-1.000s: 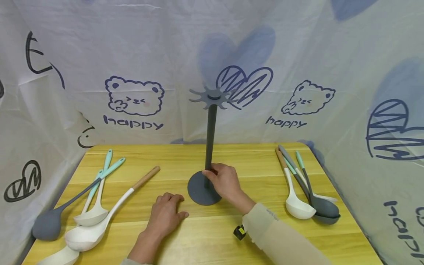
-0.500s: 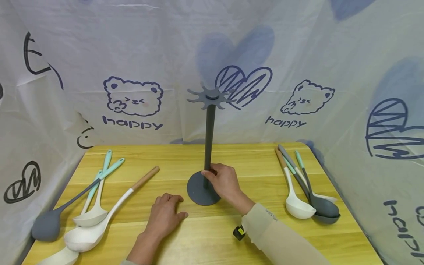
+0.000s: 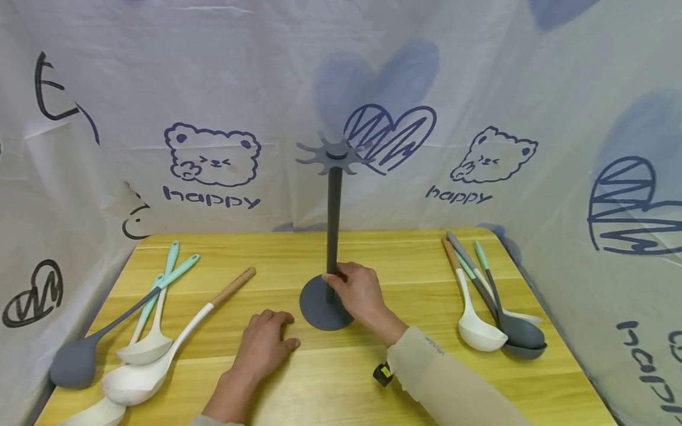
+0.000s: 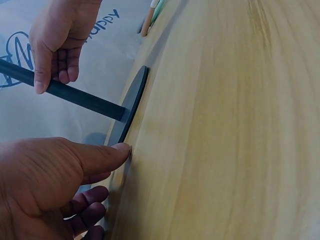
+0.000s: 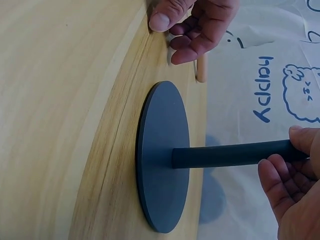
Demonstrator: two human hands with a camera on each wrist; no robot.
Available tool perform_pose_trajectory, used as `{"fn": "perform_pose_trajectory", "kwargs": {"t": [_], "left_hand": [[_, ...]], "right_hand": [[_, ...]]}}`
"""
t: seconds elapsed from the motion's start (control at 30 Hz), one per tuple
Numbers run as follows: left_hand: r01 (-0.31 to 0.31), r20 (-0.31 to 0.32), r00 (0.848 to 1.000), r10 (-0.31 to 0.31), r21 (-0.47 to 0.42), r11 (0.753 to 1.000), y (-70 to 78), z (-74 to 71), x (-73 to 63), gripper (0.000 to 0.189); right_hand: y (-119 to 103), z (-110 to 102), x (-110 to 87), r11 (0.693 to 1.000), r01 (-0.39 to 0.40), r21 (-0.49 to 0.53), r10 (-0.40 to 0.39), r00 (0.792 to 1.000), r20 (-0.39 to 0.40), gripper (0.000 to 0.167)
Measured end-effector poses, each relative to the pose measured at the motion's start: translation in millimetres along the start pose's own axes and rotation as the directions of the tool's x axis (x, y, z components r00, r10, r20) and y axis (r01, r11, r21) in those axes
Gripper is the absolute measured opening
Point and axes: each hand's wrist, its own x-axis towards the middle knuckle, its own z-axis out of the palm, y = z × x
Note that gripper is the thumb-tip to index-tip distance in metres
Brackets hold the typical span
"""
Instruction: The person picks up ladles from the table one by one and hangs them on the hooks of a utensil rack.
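Observation:
In the middle of the table stands a dark grey utensil stand (image 3: 333, 219), upright, with a round flat base and a ring of hooks on top. My right hand (image 3: 359, 290) pinches its pole low down, just above the base, between thumb and fingers; the right wrist view shows the same grip on the pole (image 5: 225, 155). Left of the base my left hand (image 3: 263, 343) lies by the tabletop, fingers loosely bent and holding nothing. From the left wrist, the thumb of the left hand (image 4: 55, 180) overlaps the near edge of the round base (image 4: 135, 95).
At the left lie a white ladle (image 3: 133, 381) with a wooden handle, a dark grey utensil (image 3: 74, 364) and several pale ones with mint handles. To the right are a white ladle (image 3: 482, 336) and dark grey ladles (image 3: 522, 334). A printed cloth (image 3: 298, 71) walls the table.
Both hands keep their places, the right one still on the pole. The head view drifts slightly, so the stand's top appears a little further left.

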Motion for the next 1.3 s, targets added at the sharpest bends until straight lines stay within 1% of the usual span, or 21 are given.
{"fn": "perform_pose_trajectory", "kwargs": {"t": [0.3,0.6,0.7,0.87,1.0,1.07,1.2,1.3], "left_hand": [[0.000,-0.005,1.000,0.000,-0.003,1.000,-0.7,0.3,-1.5,0.039],[0.013,0.008,1.000,-0.013,-0.014,1.000,-1.8,-0.5,-1.3,0.038],[0.020,0.014,1.000,-0.020,-0.016,1.000,-2.1,-0.6,0.5,0.037],[0.024,0.016,1.000,-0.023,-0.030,0.999,0.2,-3.6,8.0,0.035],[0.025,0.016,1.000,-0.025,-0.054,0.998,7.4,-11.0,17.1,0.033],[0.017,0.010,1.000,-0.017,-0.045,0.999,13.3,-15.6,22.5,0.034],[-0.010,0.000,1.000,0.010,-0.016,1.000,28.6,-24.9,34.8,0.035],[-0.030,-0.007,1.000,0.030,-0.024,0.999,42.1,-33.6,45.0,0.038]], "right_hand": [[-4.1,4.0,-1.1,1.000,-0.012,0.008,0.012,1.000,0.001,0.023],[-7.2,5.0,-2.4,1.000,0.006,0.013,-0.006,1.000,-0.009,0.024],[-7.4,5.1,-3.6,0.999,-0.004,0.038,0.004,1.000,-0.008,0.024],[-4.9,6.3,-5.9,0.997,-0.015,0.080,0.016,1.000,-0.009,0.021],[-3.9,5.9,-5.7,0.996,-0.035,0.081,0.034,0.999,0.013,0.024],[-4.6,4.3,-5.1,0.996,-0.052,0.075,0.049,0.998,0.040,0.025],[-6.0,-2.9,-4.3,0.997,-0.061,0.052,0.056,0.994,0.098,0.027],[-6.4,-12.4,-4.6,0.998,-0.052,0.044,0.047,0.992,0.117,0.029]]}}
